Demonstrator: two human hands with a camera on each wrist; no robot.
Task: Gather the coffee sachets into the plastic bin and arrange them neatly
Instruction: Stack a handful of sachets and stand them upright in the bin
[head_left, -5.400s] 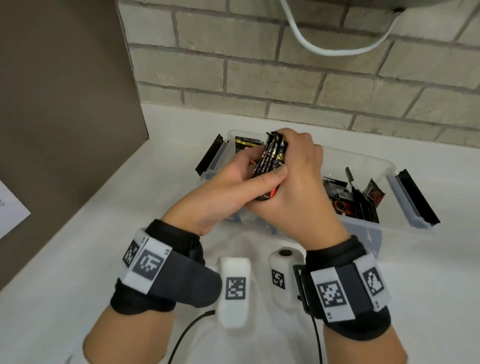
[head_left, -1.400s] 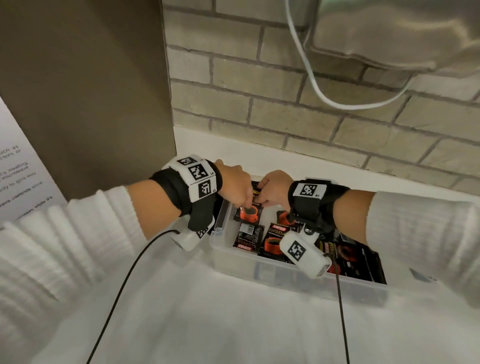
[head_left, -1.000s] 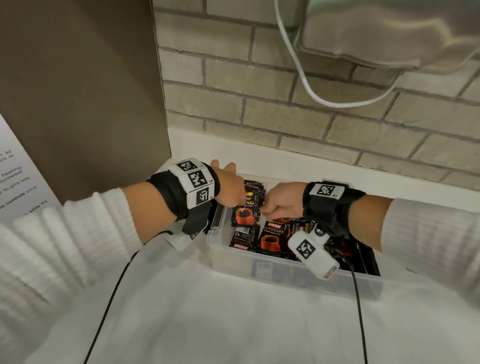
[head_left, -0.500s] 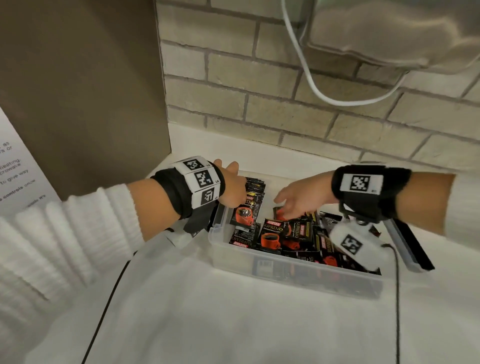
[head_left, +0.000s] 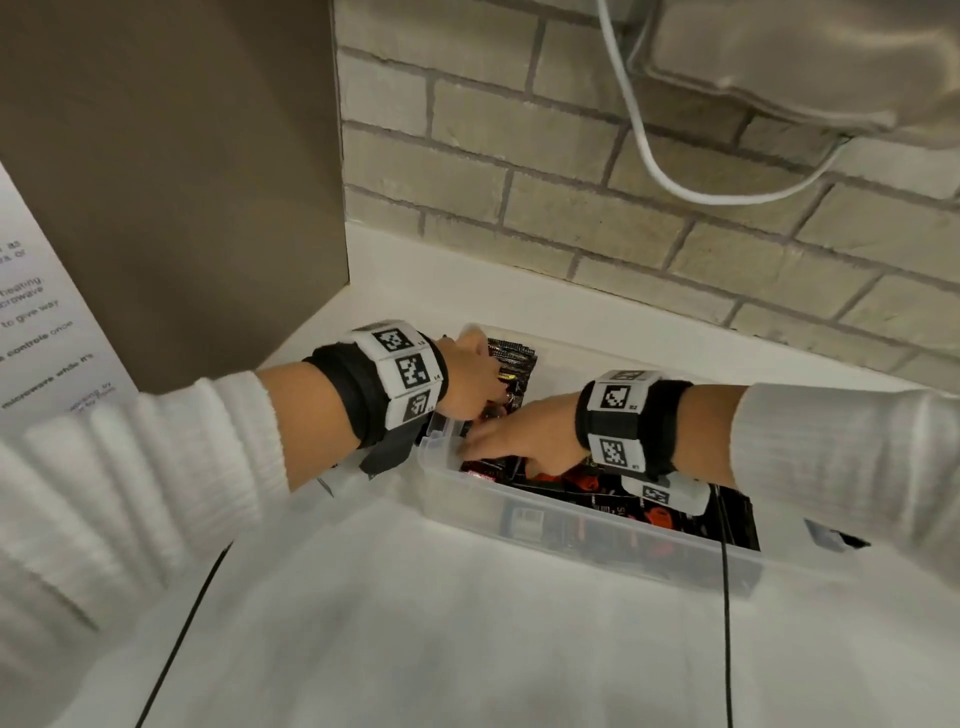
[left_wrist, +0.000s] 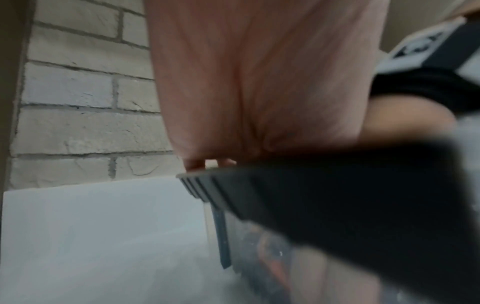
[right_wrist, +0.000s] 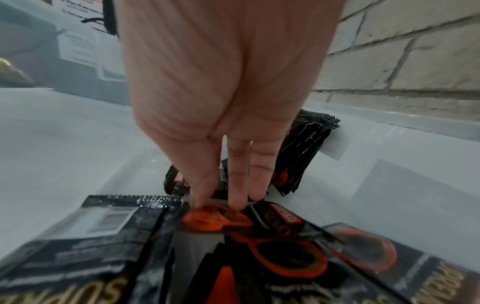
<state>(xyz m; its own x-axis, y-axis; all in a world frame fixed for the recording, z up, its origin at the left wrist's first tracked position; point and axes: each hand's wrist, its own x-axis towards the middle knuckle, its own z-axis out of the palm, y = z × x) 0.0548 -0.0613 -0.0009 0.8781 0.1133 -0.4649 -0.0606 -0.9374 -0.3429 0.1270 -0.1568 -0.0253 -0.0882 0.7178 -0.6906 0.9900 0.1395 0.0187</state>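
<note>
A clear plastic bin (head_left: 571, 540) stands on the white counter and holds several black coffee sachets with orange cups (head_left: 587, 483). My left hand (head_left: 470, 384) reaches over the bin's left end and grips an upright stack of sachets (head_left: 511, 361) there; its fingertips are hidden. My right hand (head_left: 498, 441) lies low inside the bin, pointing left. In the right wrist view its thumb and fingertips (right_wrist: 236, 195) meet on the end of a flat sachet (right_wrist: 215, 220), with the upright stack (right_wrist: 306, 148) just behind. The left wrist view shows only my palm (left_wrist: 259, 82) above the bin's black latch (left_wrist: 337, 205).
A brick wall (head_left: 571, 182) runs right behind the bin, with a white cable (head_left: 649, 156) hanging over it. A brown panel (head_left: 182, 182) and a printed notice (head_left: 41, 338) close off the left. White counter (head_left: 415, 623) lies in front. A black latch (head_left: 841, 540) sticks out at the bin's right end.
My right hand has come from the bin's middle leftward and down to the sachets beside the upright stack. My left hand has stayed on that stack.
</note>
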